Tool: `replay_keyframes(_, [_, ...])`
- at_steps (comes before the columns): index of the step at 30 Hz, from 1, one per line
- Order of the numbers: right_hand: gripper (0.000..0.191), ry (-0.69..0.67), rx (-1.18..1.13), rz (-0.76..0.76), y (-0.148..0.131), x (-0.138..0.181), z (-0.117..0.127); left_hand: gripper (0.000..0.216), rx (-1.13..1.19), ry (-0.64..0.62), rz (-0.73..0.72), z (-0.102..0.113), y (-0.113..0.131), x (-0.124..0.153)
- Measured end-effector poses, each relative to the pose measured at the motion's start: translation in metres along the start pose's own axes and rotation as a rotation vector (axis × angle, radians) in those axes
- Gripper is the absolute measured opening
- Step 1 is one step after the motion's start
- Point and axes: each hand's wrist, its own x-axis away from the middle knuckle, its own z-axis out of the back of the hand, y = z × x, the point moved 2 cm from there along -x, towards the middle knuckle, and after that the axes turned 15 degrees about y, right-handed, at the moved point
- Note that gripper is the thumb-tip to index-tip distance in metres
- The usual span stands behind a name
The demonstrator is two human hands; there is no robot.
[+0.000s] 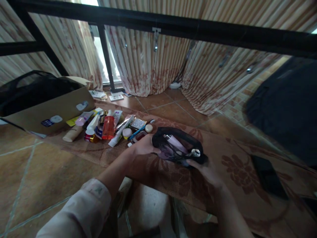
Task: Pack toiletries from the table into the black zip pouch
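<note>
A black mesh pouch [179, 145] lies on a patterned brown mat [237, 165], with a pale lilac tube and a small white-capped item showing inside it. My left hand [142, 147] grips the pouch's left end, fingers curled round it. My right hand [206, 170] holds its right lower edge, fingers closed on the fabric. To the left of the pouch lies a heap of toiletries [109, 127]: an orange bottle, white tubes, a blue pen-like stick, small round jars.
A cardboard box [49, 110] with a black bag on top stands at the left. A dark phone [268, 177] lies on the mat at right. A black rail [173, 26] crosses overhead before striped curtains. A dark bulky shape fills the right edge.
</note>
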Motion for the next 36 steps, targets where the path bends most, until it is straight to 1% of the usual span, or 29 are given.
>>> replay_keyframes(3, [0.048, -0.063, -0.004, 0.053, 0.006, 0.001, 0.005, 0.07, 0.014, -0.039, -0.033, 0.01, 0.008, 0.003])
replay_keyframes(5, [0.053, -0.091, -0.046, 0.086, 0.006, 0.001, 0.01, 0.084, 0.11, -0.044, -0.056, 0.019, 0.019, 0.005])
replay_keyframes(6, [0.058, -0.091, -0.072, 0.096, 0.005, 0.0, 0.013, 0.086, 0.183, -0.034, -0.062, 0.022, 0.024, 0.005])
replay_keyframes(8, [0.068, -0.069, -0.132, 0.109, 0.005, -0.002, 0.016, 0.08, 0.348, 0.013, -0.072, 0.028, 0.033, 0.004])
replay_keyframes(10, [0.071, -0.047, -0.197, 0.12, 0.003, -0.004, 0.016, 0.063, 0.496, 0.1, -0.102, 0.029, 0.041, 0.0])
replay_keyframes(12, [0.067, -0.04, -0.269, 0.136, -0.001, -0.007, 0.013, 0.046, 0.582, 0.176, -0.146, 0.026, 0.048, -0.005])
replay_keyframes(13, [0.063, -0.025, -0.301, 0.145, -0.003, -0.007, 0.011, 0.039, 0.59, 0.189, -0.17, 0.021, 0.052, -0.007])
replay_keyframes(14, [0.059, 0.001, -0.322, 0.145, -0.006, -0.008, 0.009, 0.033, 0.569, 0.176, -0.191, 0.016, 0.057, -0.009])
replay_keyframes(16, [0.05, 0.072, -0.36, 0.116, -0.01, -0.01, 0.006, 0.025, 0.444, 0.087, -0.232, 0.001, 0.067, -0.013])
replay_keyframes(19, [0.043, 0.14, -0.37, 0.062, -0.012, -0.012, 0.001, 0.018, 0.087, -0.069, -0.299, -0.025, 0.075, -0.016])
replay_keyframes(20, [0.043, 0.15, -0.356, 0.058, -0.012, -0.012, -0.001, 0.017, -0.067, -0.087, -0.323, -0.033, 0.074, -0.017])
replay_keyframes(22, [0.043, 0.149, -0.332, 0.063, -0.011, -0.013, -0.002, 0.018, -0.363, -0.077, -0.336, -0.048, 0.066, -0.019])
replay_keyframes(24, [0.042, 0.139, -0.345, 0.064, -0.011, -0.012, -0.004, 0.019, -0.539, -0.069, -0.279, -0.063, 0.054, -0.019])
replay_keyframes(26, [0.04, 0.129, -0.368, 0.063, -0.011, -0.012, -0.006, 0.02, -0.607, -0.069, -0.217, -0.078, 0.043, -0.017])
replay_keyframes(28, [0.039, 0.12, -0.371, 0.077, -0.012, -0.011, -0.007, 0.019, -0.651, 0.005, -0.203, -0.091, 0.035, -0.016])
replay_keyframes(30, [0.04, 0.102, -0.36, 0.095, -0.012, -0.011, -0.008, 0.013, -0.69, 0.087, -0.187, -0.1, 0.031, -0.014])
replay_keyframes(32, [0.042, 0.08, -0.357, 0.11, -0.012, -0.011, -0.009, 0.01, -0.731, 0.107, -0.17, -0.104, 0.029, -0.014])
replay_keyframes(34, [0.044, 0.059, -0.364, 0.13, -0.013, -0.011, -0.009, 0.014, -0.783, 0.094, -0.18, -0.104, 0.03, -0.015])
replay_keyframes(36, [0.044, 0.042, -0.35, 0.146, -0.014, -0.01, -0.008, 0.021, -0.829, 0.083, -0.227, -0.101, 0.034, -0.016])
